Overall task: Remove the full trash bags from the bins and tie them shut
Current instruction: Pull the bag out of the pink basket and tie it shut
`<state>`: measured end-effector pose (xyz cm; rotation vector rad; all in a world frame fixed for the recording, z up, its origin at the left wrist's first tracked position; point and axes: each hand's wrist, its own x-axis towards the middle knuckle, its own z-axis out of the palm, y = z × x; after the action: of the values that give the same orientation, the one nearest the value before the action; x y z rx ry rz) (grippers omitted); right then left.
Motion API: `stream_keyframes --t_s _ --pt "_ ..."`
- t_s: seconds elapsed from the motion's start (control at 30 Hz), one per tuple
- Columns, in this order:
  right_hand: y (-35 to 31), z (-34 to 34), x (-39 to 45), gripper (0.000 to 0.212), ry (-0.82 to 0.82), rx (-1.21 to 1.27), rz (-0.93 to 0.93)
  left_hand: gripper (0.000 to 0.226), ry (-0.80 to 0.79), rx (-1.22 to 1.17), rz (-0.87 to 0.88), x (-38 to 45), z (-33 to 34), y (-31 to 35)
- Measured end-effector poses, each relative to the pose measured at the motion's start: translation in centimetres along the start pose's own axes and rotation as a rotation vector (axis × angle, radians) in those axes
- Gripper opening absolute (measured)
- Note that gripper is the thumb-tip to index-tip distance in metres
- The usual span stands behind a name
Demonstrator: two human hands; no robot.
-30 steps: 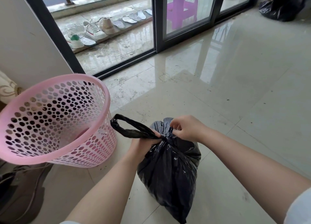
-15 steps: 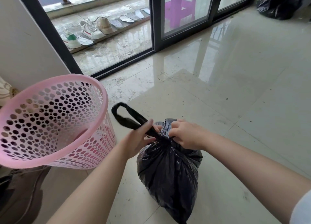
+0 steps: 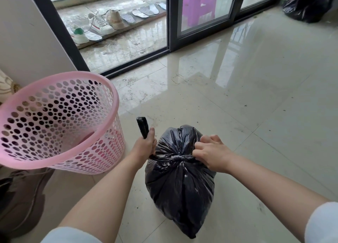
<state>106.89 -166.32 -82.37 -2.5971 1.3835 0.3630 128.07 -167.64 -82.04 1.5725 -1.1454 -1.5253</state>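
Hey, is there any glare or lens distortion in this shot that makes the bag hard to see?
Head view: daylight glare streaks the glossy floor near the glass door; wide-angle bending curves the door frames; the black trash bag shows only small highlights and stays sharp.

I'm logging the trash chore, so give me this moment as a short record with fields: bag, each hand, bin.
bag: black trash bag on the tiled floor, neck knotted
left hand: left hand grips one twisted end
right hand: right hand grips the other end
bin: pink perforated bin, left of the bag, no bag inside
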Motion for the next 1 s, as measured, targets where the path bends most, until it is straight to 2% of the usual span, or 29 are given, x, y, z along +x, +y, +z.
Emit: stream_keyframes --t_s 0.13,0.23,0.27,0.37,0.43,0.6,0.73,0.87,0.93,1.0 --pt "0.2 0.0 0.1 0.028 -0.068 -0.027 0.038 0.048 -0.005 0.185 -0.034 -0.5 -0.1 0.5" --pt "0.7 -0.3 0.0 0.029 -0.151 0.025 0.077 0.013 -0.052 0.143 -0.082 -0.8 -1.2 1.8" --pt "0.8 -0.4 0.0 0.030 -0.175 0.069 0.096 0.009 -0.043 0.136 -0.100 -0.8 -1.6 2.5" --pt "1.1 -1.2 0.3 0.032 -0.197 0.265 0.148 0.017 0.026 0.326 -0.130 -0.7 -2.3 4.7" --pt "1.4 -1.9 0.6 0.032 -0.198 0.339 0.177 0.019 0.082 0.386 -0.074 -0.9 -2.4 6.3" --pt "1.5 -3.8 1.7 0.032 -0.146 0.324 0.193 0.025 0.168 0.569 0.175 -2.0 -1.5 9.7" --pt "2.3 -6.2 1.8 0.036 -0.093 0.219 0.262 0.032 0.243 0.691 0.344 -2.4 -0.1 12.1" --pt "3.3 -9.8 0.7 0.045 -0.002 0.144 0.323 0.020 0.045 0.851 0.309 -2.6 2.1 15.6" --pt "3.7 -12.2 -0.7 0.048 0.003 0.140 0.348 0.018 0.050 0.824 0.306 -3.3 3.4 17.7" --pt "3.7 -14.3 -2.4 0.049 -0.013 0.126 0.377 0.019 0.121 0.834 0.324 -4.5 4.7 18.9"
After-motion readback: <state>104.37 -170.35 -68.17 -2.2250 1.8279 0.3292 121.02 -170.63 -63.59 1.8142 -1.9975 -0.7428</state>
